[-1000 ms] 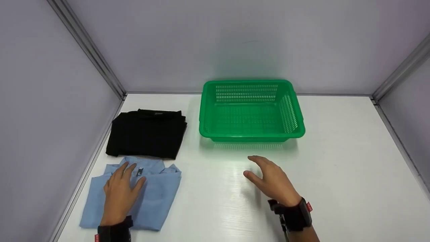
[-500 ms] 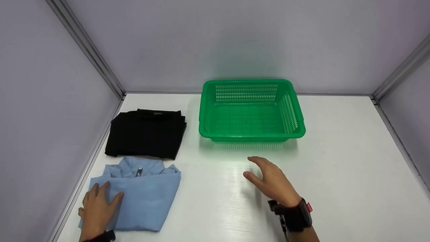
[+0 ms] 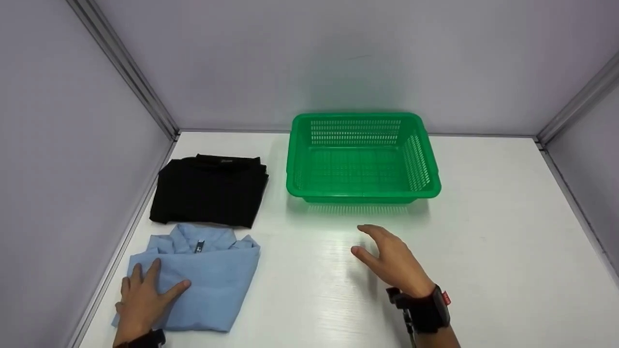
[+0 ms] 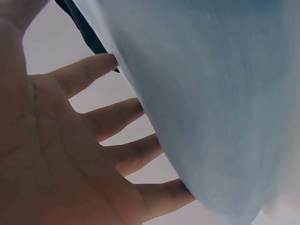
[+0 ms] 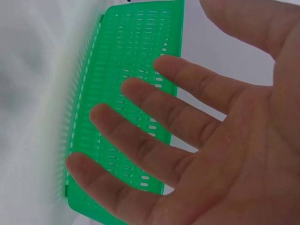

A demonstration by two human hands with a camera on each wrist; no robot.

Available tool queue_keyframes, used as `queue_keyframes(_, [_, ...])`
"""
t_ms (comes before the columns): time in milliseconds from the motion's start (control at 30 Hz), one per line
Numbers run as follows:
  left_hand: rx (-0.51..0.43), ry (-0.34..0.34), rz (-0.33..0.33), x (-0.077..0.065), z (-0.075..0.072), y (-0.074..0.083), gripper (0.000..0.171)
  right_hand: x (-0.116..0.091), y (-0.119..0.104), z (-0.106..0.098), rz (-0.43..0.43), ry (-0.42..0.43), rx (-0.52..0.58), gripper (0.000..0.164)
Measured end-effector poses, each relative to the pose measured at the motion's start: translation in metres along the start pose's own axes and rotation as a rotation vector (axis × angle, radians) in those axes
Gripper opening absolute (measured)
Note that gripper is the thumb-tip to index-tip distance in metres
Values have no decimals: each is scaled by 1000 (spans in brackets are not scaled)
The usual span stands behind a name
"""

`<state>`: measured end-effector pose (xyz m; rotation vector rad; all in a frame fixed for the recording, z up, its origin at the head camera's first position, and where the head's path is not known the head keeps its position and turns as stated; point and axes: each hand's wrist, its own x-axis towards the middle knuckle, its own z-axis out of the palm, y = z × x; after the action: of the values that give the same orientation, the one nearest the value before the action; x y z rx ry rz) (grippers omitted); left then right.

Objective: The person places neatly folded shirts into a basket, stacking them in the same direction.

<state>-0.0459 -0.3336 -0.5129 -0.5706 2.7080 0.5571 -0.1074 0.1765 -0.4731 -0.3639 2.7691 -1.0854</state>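
A folded light blue shirt (image 3: 213, 285) lies at the front left, its collar and dark label facing the back. My left hand (image 3: 142, 299) rests on the shirt's left part with fingers and thumb spread. In the left wrist view the fingertips meet the blue cloth (image 4: 201, 93), and the palm shows with nothing gripped. My right hand (image 3: 394, 263) hovers over the table in front of the green basket (image 3: 362, 195), holding nothing. Its fingers look extended and apart in the right wrist view, with the basket behind them.
Behind the shirt lies a folded black garment (image 3: 208, 193), close to the left wall panel (image 3: 72, 169). The basket stands near the back wall (image 3: 242, 63) on the white table (image 3: 493, 232). Another wall panel (image 3: 590, 169) bounds the right side.
My left hand has moved from the shirt's collar area toward its front left, and its thumb has lately spread to the right. The right hand and the garments look unmoved.
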Motion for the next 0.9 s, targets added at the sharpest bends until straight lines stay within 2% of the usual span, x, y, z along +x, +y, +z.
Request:
queue_keyframes(267, [-44,12,-17,1,1,7,124,-1,1,1,55,-16,17,61])
queue_keyframes(400, [-64,0,-3,3,2,11,123,0,2,-3,40,-10,8,62])
queue_keyframes(600, [-76,-44,-10,6,3,8,122,-2,8,-7,32,-7,6,63])
queue_keyframes(700, [-73,-36,-6,8,1,9,120,-1,10,-10,40,-2,19,63])
queue_keyframes(900, [-68,-25,2,4,3,10,116,-3,12,-14,38,-12,28,66])
